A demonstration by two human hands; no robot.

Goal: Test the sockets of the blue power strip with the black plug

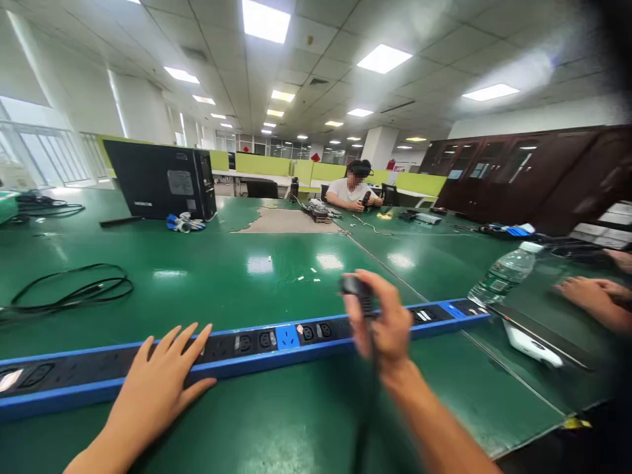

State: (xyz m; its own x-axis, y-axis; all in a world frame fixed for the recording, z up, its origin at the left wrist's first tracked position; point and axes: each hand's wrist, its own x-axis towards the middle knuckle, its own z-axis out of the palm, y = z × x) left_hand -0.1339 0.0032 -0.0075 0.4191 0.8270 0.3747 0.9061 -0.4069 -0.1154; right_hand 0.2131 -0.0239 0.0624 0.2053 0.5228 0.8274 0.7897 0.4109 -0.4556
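Observation:
A long blue and black power strip (288, 337) lies across the green table, with rows of sockets facing up. My left hand (160, 375) rests on its left part, fingers spread over the black face and thumb along the near blue edge. Above the strip, right of its middle, my right hand (388, 322) is closed around a black power plug (356, 287). The plug is blurred and points up and away from the sockets. Its black cord (366, 421) hangs down toward the table's near side.
A black computer case (160, 181) stands at the back left near blue-and-white gloves (185, 222). A coiled black cable (72, 289) lies on the left. A plastic water bottle (506, 273) stands tilted at the strip's right end, near another person's hand (592, 293). Another person (353, 187) sits opposite.

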